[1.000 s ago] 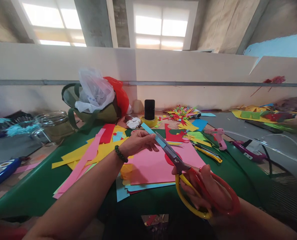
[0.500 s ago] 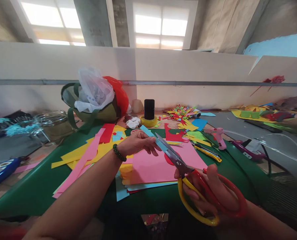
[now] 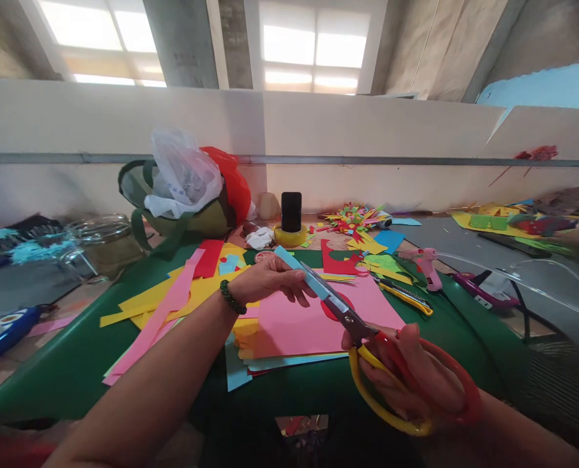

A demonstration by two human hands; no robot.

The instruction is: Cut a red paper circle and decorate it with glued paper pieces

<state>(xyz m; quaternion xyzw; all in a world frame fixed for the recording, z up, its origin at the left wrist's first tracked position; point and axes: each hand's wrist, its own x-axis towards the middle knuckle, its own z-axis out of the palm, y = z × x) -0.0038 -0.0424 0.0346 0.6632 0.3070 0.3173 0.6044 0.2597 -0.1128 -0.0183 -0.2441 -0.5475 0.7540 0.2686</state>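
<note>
Hands up over the surface (image 3: 50,383): the left hand (image 3: 270,279), its wrist in a green beaded bracelet (image 3: 233,298), is nearly closed, pinching a light-blue paper strip (image 3: 287,255) between thumb and fingers. And here's the right hand (image 3: 406,374), curled through the red and yellow handles of the scissors (image 3: 351,322), blades pointing to eleven o'clock, looking almost shut along the strip. Whether they have parted it, I can't tell. The tips sit close to the left fingertips, so that's the tight spot!

Straight beneath, a pink paper sheet (image 3: 289,335) tops the stack, a red paper disc (image 3: 329,309) on it, partly behind the blades. Out at two o'clock, the yellow utility knife (image 3: 409,300), and just past it the pink glue gun (image 3: 428,268), its black cord (image 3: 469,320) trailing towards four, near the right arm. Twelve o'clock, an upright phone (image 3: 291,211); ten o'clock, a bulging green bag (image 3: 199,224); nine o'clock, long pink paper (image 3: 172,305) over yellow pieces, crowding the left forearm's side.
</note>
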